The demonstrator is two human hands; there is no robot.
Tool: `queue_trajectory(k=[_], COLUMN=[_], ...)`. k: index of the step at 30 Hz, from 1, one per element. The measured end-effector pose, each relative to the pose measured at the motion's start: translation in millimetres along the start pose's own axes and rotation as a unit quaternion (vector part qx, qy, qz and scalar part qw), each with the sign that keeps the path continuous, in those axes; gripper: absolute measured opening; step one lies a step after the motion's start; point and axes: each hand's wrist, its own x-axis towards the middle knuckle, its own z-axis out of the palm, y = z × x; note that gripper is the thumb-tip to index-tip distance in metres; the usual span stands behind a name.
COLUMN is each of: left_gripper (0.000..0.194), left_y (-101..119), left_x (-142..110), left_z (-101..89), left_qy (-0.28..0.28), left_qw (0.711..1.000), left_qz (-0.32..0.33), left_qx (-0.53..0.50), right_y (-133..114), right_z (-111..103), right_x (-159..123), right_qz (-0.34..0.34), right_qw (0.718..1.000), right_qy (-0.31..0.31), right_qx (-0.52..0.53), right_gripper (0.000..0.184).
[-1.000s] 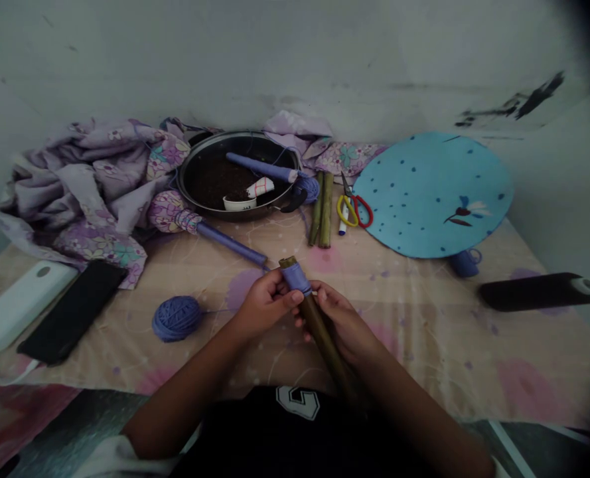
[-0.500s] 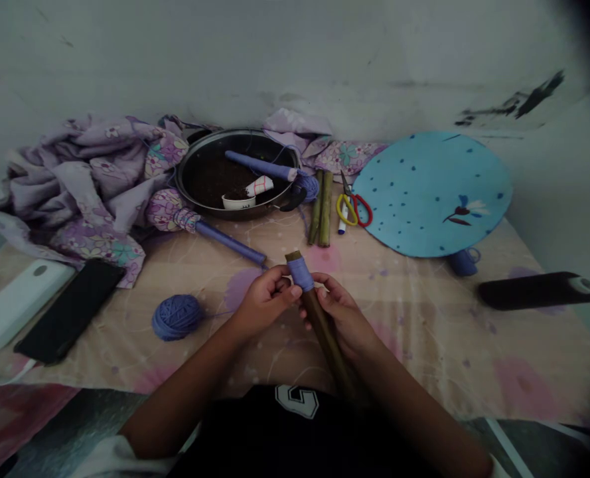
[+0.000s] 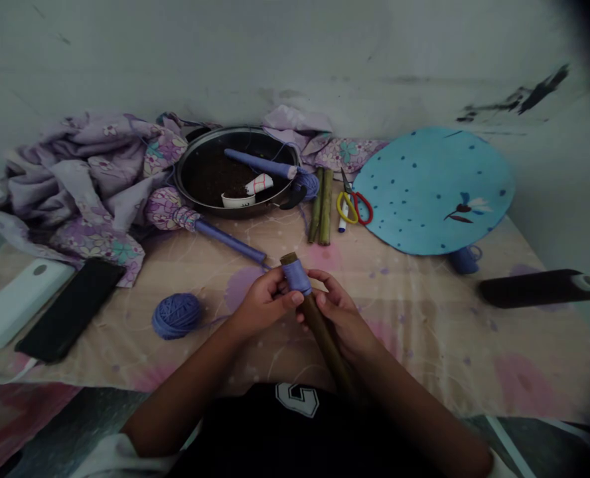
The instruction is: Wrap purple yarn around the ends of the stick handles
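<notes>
A brown stick [image 3: 324, 338] rises from my lap, its top end wound with purple yarn [image 3: 296, 276]. My left hand [image 3: 262, 302] is closed, its thumb and fingers pinched against the yarn wrap on the stick's left side. My right hand [image 3: 342, 315] is wrapped round the stick just below the wrap. A thin strand runs left from my hands to a purple yarn ball [image 3: 177, 316] lying on the table.
At the back stands a dark pan [image 3: 195, 159] holding soil, a white cup and a yarn-wrapped stick. Crumpled floral cloth [image 3: 85, 192], two bare sticks [image 3: 321, 207], scissors [image 3: 355, 206] and a blue round fan [image 3: 431, 192] surround it. A black phone [image 3: 70, 309] lies left, a black roller [image 3: 536, 288] right.
Both hands shifted slightly around the yarn wrap while the stick's top tilted a little; everything else on the table stayed put.
</notes>
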Motion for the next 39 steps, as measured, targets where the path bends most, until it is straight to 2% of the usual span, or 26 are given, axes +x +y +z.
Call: queue_trajectory(k=[6,11,17,24,27,30,33,36,39], left_gripper=[0.038,0.039,0.036,0.041,0.038,0.042,0.045,0.042,0.038], left_y=[-2.9,-3.6,-0.3,0.6,0.9,1.1,0.4,-1.2,-2.6], left_x=[-3.0,-0.7,0.0,-2.8,-2.8,-2.5,-2.1,-2.3,-3.1], left_z=[1.7,-2.9,-3.8,-3.4,-2.7,-3.7,-6.2,-7.5,-6.0], left_qy=[0.0,0.029,0.005,-0.004,0.011,0.043,0.052,0.042,0.01], left_qw=[0.999,0.999,1.0,0.999,0.999,0.998,0.997,0.998,1.0], left_qz=[-0.01,-0.01,-0.002,-0.04,-0.032,-0.03,-0.03,-0.024,-0.015], left_qx=[-0.036,0.011,0.005,-0.016,0.002,0.031,0.048,0.045,0.002], right_y=[0.5,1.7,1.2,-1.0,-1.0,0.4,1.5,1.5,1.7], right_z=[-2.8,-3.0,-4.6,-2.8,-2.5,-3.3,-4.7,-6.4,-8.3], right_x=[0.4,0.7,1.8,-0.4,-0.4,0.9,1.8,1.4,1.0], right_qz=[0.043,0.005,-0.004,0.03,0.03,0.007,-0.008,0.006,0.03], right_qw=[0.999,1.0,1.0,0.999,0.999,0.999,0.999,1.0,0.999], right_qy=[-0.021,-0.019,-0.009,-0.013,-0.024,-0.025,-0.016,-0.01,-0.034], right_qx=[0.013,0.02,0.012,0.016,0.027,0.037,0.027,0.014,0.02], right_gripper=[0.041,0.046,0.042,0.041,0.039,0.046,0.049,0.043,0.039])
